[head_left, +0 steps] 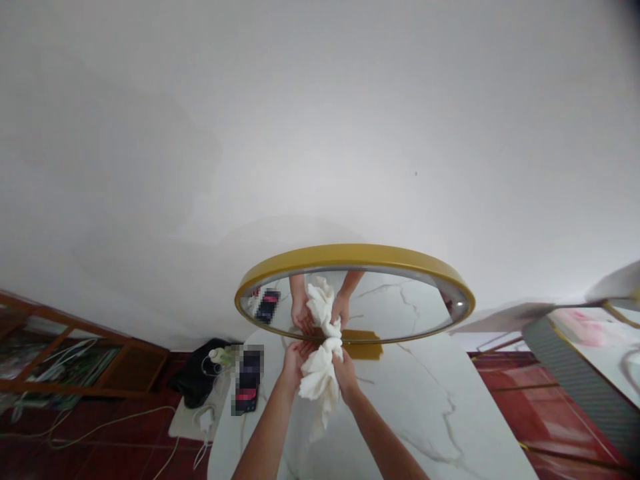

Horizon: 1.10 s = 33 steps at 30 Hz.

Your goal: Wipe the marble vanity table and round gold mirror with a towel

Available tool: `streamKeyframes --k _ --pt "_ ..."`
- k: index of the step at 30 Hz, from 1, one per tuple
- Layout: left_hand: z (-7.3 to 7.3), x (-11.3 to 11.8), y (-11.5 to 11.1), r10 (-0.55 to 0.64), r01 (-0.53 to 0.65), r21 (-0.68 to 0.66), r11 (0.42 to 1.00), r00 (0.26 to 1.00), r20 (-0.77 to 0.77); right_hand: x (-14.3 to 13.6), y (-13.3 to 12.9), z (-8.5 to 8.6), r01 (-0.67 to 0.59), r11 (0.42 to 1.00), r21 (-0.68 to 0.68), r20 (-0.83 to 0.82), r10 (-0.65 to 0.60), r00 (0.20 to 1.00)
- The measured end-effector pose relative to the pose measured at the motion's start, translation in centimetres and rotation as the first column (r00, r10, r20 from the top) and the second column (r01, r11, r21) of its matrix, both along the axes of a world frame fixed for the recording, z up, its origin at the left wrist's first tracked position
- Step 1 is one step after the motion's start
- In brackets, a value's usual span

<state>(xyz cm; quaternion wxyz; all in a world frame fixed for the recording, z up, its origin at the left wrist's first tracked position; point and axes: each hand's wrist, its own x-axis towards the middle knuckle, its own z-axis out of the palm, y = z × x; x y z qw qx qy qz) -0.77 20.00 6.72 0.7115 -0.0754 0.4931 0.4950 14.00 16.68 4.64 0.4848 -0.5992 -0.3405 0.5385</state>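
Note:
A round mirror with a gold frame [350,254] stands on a white marble table [430,407] against the wall. My left hand [295,357] and my right hand [345,370] both grip a bunched white cloth [320,377]. The cloth's top end presses against the lower edge of the mirror glass, and its tail hangs down between my forearms. The glass reflects both hands and the cloth.
A phone [249,381] lies on the table's left side, left of my hands. A black bag [197,377] and white cables lie on the red floor beyond it. A wooden-framed shelf [75,353] stands at far left. Grey striped furniture [575,373] stands at right.

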Motion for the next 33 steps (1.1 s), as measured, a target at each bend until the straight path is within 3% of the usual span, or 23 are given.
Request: streamKeyframes --k 8,12,19,28,33 --pt "1.2 0.0 -0.9 0.001 -0.005 -0.053 0.999 0.998 -0.063 8.5 -0.9 0.4 0.036 0.999 -0.011 -0.016 -0.036 0.999" --pt "1.6 -0.2 -0.8 0.058 -0.062 -0.039 0.997 0.993 -0.099 10.5 -1.1 0.5 0.055 0.998 -0.015 0.017 -0.055 0.998" --pt "2.4 -1.5 -1.1 0.144 -0.138 0.05 0.989 0.98 -0.141 7.9 -0.1 0.8 -0.015 1.0 0.02 0.083 0.014 0.996" --pt "2.2 -1.4 -1.2 0.143 -0.137 0.051 0.989 0.978 -0.154 1.6 1.3 1.7 -0.27 0.958 0.102 0.088 0.261 0.961" --pt "2.4 -1.5 -1.1 0.142 -0.135 0.055 0.989 0.979 -0.147 2.2 1.2 2.5 -0.306 0.947 0.099 0.088 0.298 0.95"
